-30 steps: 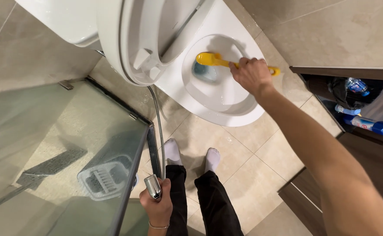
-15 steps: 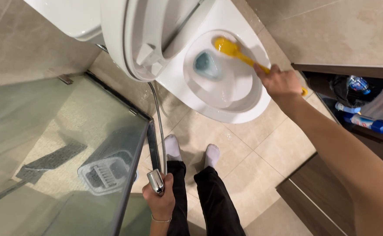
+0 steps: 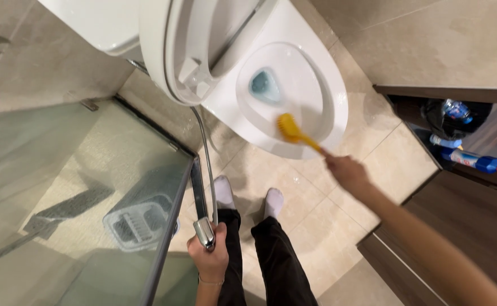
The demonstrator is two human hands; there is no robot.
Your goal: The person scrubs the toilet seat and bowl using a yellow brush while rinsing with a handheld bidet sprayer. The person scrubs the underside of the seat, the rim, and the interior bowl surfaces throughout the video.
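Nearest the camera, the left hand (image 3: pixel 210 258) is wrapped tight around the chrome spray head (image 3: pixel 204 232) of a hand-held bidet hose. The metal hose (image 3: pixel 206 153) runs up from that fist toward the base of the toilet. Below it stand two legs in dark trousers with white-socked feet (image 3: pixel 247 195) on the beige floor tiles (image 3: pixel 339 238).

To the left, a glass shower screen (image 3: pixel 90 192) stands just beside the left hand, with a pale slotted plastic basket (image 3: pixel 138 222) visible through it on the shower floor.

Further out, the right hand (image 3: pixel 346 171) is clenched around the yellow handle of the toilet brush (image 3: pixel 295 131), fingers fully curled. The brush head rests inside the white toilet bowl (image 3: pixel 328 85), against the near inner wall, well apart from the blue-tinted water (image 3: pixel 264 85) at the drain. Seat and lid (image 3: pixel 197 39) are raised.

At the far right, an open dark cabinet (image 3: pixel 458 187) holds a blue spray bottle (image 3: pixel 475 161) lying on its side and a dark bag.

Risks noted: the brush sits close to the near rim, so a brisk stroke could flick soiled water onto the tiles and socks. The sprayer is gripped at the trigger end; an accidental squeeze would wet the floor and make it slippery underfoot.

Condition of the brush: bright yellow head and handle, bristles compact; no damage can be made out at this range.
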